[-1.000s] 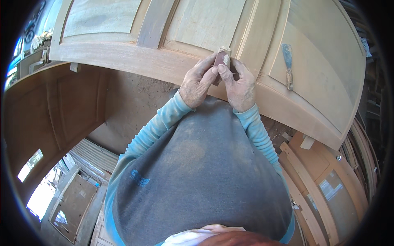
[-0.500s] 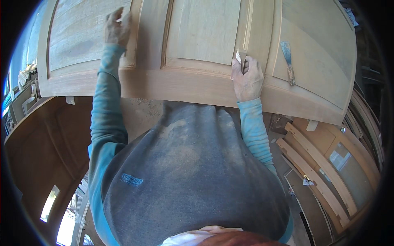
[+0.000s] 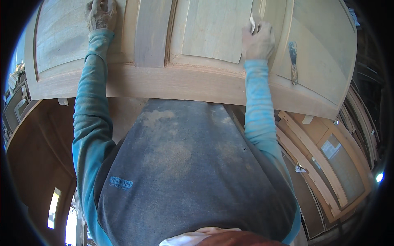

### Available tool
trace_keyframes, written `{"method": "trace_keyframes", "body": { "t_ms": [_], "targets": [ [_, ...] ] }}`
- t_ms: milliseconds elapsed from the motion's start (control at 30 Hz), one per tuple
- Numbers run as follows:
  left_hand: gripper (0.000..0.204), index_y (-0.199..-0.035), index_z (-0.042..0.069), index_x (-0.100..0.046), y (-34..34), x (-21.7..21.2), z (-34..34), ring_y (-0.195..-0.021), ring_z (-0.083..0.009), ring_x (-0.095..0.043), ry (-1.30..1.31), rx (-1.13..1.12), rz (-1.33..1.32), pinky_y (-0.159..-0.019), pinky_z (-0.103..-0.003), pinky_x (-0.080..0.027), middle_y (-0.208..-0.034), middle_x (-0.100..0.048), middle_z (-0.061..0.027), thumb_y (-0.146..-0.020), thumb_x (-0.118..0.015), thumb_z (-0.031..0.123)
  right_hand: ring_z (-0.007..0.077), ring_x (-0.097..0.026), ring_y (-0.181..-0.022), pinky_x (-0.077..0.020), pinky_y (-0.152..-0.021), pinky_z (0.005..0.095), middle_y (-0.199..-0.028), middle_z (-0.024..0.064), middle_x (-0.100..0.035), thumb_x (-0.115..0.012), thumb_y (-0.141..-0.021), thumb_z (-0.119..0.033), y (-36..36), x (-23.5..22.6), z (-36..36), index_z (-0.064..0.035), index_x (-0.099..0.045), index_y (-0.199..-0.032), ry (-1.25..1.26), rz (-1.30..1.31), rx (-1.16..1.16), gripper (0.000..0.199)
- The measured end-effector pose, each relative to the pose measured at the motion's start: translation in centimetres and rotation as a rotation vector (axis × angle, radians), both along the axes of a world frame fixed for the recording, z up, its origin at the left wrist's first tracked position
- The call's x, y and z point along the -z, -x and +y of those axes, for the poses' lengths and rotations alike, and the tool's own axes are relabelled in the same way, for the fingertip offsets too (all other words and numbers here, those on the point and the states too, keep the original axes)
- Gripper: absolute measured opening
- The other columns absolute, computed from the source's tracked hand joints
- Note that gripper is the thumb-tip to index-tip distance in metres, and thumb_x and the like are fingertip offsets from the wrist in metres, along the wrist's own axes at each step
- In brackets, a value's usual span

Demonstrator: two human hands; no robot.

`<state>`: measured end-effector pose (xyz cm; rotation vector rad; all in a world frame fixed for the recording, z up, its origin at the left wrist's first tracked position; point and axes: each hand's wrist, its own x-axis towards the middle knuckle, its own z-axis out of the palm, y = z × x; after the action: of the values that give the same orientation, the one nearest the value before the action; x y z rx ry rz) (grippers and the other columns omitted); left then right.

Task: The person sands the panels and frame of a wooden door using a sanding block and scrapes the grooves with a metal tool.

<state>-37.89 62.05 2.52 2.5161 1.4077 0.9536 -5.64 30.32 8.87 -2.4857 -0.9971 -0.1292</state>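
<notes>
A pale wooden panelled door lies flat in front of me, with raised panels framed by moulding. My right hand pinches a small folded piece of sandpaper, its light edge showing between thumb and fingers. It is over the moulding along the right side of the middle panel. My left hand rests on the left panel, fingers loosely curled and apart; the top of the picture cuts off part of them. To the right of my right hand lies a putty knife with a worn, stained handle.
At lower right lean a framed door and long wooden strips. A brown curved panel stands at lower left. Stacked boards fill the right edge. My dusty dark apron touches the door's near edge.
Both hands have moved farther away over the door; the left also shifted left, and the right slid up along the moulding with the sandpaper. My view has shifted slightly.
</notes>
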Motion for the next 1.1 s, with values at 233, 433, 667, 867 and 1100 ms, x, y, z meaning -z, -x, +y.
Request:
{"method": "trace_keyframes", "body": {
  "t_ms": [233, 433, 667, 867, 1100],
  "targets": [
    [0.024, -0.112, 0.017, -0.076, -0.6, -0.1, -0.2, -0.106, -0.0275, -0.065, -0.009, -0.046, 0.033, -0.094, -0.041, -0.053, -0.109, -0.071, -0.0106, -0.092, -0.073, 0.031, 0.0422, -0.067, -0.090, -0.0558, -0.076, 0.0528, -0.098, 0.0216, -0.064, -0.077, -0.085, -0.020, 3.9, -1.0, -3.8, -0.0043, -0.058, -0.100, 0.027, 0.125, 0.045, 0.029],
    [0.025, -0.113, 0.015, -0.073, -1.4, -0.2, -0.7, -0.107, -0.0297, -0.062, -0.008, 0.032, 0.025, -0.097, -0.043, -0.050, -0.108, -0.069, -0.0096, -0.091, -0.073, 0.027, 0.0420, -0.066, -0.094, -0.0550, -0.079, 0.0528, -0.098, 0.0203, -0.065, -0.077, -0.083, -0.018, -3.8, 0.2, 3.0, -0.0041, -0.061, -0.099, -0.012, 0.051, -0.023, 0.027],
    [0.027, -0.115, 0.015, -0.071, -0.9, -1.0, -1.7, -0.109, -0.0311, -0.060, 0.038, -0.083, 0.041, -0.099, -0.046, -0.048, -0.112, -0.066, -0.0099, -0.090, -0.073, 0.026, 0.0412, -0.067, -0.093, -0.0557, -0.080, 0.0522, -0.099, 0.0195, -0.066, -0.077, -0.082, -0.016, -0.2, -0.1, -0.6, -0.0058, -0.064, -0.104, -0.046, 0.174, -0.009, 0.028],
    [0.029, -0.114, 0.014, -0.071, -2.9, -0.6, -0.4, -0.110, -0.0310, -0.061, 0.062, -0.059, 0.031, -0.099, -0.044, -0.049, -0.112, -0.066, -0.0113, -0.090, -0.073, 0.031, 0.0427, -0.069, -0.097, -0.0552, -0.084, 0.0505, -0.102, 0.0234, -0.070, -0.067, -0.090, -0.026, -17.0, 1.0, 17.0, -0.0045, -0.067, -0.106, 0.015, 0.028, -0.008, 0.027],
    [0.028, -0.113, 0.016, -0.072, -0.2, -0.3, -1.4, -0.108, -0.0289, -0.063, 0.097, -0.120, 0.002, -0.097, -0.043, -0.051, -0.110, -0.067, -0.0095, -0.091, -0.072, 0.032, 0.0423, -0.068, -0.093, -0.0564, -0.075, 0.0535, -0.107, 0.0212, -0.064, -0.075, -0.085, -0.022, -0.9, 0.4, -0.7, -0.0052, -0.062, -0.107, 0.107, 0.104, -0.093, 0.031]
  ]
}}
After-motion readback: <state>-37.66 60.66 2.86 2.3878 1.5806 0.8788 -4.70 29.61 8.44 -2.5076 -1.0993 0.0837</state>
